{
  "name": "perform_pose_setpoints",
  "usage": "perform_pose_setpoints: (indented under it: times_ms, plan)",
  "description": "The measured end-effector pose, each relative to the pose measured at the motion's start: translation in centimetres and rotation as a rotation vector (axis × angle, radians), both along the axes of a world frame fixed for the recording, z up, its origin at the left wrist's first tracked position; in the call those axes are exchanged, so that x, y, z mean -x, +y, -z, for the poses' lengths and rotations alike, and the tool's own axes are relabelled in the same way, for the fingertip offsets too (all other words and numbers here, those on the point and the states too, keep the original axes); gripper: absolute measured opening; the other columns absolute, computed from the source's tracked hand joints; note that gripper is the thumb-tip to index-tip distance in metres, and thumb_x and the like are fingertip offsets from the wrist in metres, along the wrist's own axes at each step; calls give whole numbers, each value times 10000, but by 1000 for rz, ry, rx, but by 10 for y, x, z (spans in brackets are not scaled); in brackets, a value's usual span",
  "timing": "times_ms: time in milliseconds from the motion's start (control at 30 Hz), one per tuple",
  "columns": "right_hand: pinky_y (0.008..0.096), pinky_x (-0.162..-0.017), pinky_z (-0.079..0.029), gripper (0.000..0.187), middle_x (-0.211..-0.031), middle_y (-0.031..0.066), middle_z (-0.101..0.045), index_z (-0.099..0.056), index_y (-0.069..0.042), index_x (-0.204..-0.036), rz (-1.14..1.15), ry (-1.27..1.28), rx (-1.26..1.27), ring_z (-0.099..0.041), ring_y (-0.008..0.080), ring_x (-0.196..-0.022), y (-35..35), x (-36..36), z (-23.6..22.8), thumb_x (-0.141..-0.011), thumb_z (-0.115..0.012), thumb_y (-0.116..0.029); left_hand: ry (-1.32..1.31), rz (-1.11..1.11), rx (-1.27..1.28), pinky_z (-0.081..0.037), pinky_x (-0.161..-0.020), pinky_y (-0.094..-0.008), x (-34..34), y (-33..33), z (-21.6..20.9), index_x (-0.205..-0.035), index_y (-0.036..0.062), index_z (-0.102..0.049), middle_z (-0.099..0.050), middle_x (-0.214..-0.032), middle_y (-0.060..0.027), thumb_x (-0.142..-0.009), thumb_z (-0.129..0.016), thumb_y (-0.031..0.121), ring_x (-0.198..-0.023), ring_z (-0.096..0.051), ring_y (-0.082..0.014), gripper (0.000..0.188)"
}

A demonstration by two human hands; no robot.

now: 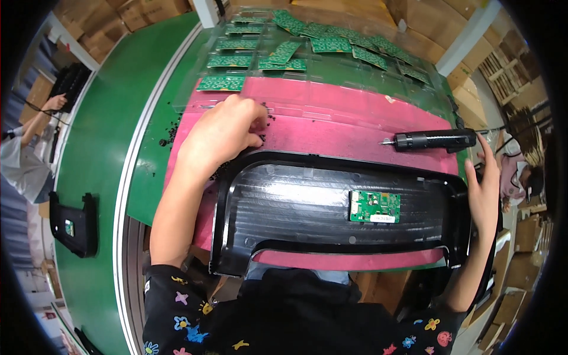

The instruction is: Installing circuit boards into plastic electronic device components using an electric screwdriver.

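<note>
My left hand [223, 131] is over the pink mat at the far left corner of a black plastic housing [296, 177], its fingers curled down among small black screws [216, 173]. Whatever is between its fingertips is too small or hidden to make out. My right hand [486, 180] is at the housing's right end, fingers apart, fingertips close to the rear of a black electric screwdriver [435, 139]. That screwdriver lies on the mat with its bit pointing left. Inside the housing, right of its middle, rests a green circuit board [374, 207] with a white connector and label.
Clear plastic trays [307, 109] with several green circuit boards [220, 83] stand beyond the mat [349, 127]. More screws [171, 133] are scattered left. A green conveyor [100, 165] carries another black housing [74, 225]. Another person's hand [56, 102] shows at far left.
</note>
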State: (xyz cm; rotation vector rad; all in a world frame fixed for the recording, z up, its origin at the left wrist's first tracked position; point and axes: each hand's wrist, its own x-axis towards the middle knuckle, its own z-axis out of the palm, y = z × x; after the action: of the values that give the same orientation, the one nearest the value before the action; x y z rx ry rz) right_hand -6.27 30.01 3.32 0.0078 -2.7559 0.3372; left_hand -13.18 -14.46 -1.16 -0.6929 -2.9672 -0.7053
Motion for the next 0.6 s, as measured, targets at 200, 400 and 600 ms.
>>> perform_pose_setpoints:
  times_ms: [200,400,600]
  plan:
    - [224,-674,-479,304,-998,18,-549,-539,-127,-1214,73,-273,679,-561,87,-869,14,67,13,-935,-639,-197,-145,143,-67,-539,-682,-360,16,0,7,-907,-41,-680,-679,-777,-174,-605,-735,-61,-740,-679,-300,307]
    - [294,-832,-488,509,-1021,79,-593,-337,-37,-1311,-277,383,1010,-602,165,-946,-75,85,32,-915,-649,-106,-30,193,88,-543,-683,-368,19,8,11,-877,-44,-691,-683,-819,-192,-628,-720,-69,-746,-671,-330,252]
    - [333,-865,-453,354,-978,83,-590,-461,-53,-1263,-411,-53,1608,-577,203,-927,-102,75,19,-967,-594,-196,-103,93,69,-546,-731,-409,19,17,6,-874,-22,-715,-671,-804,-227,-642,-705,-52,-786,-669,-370,234]
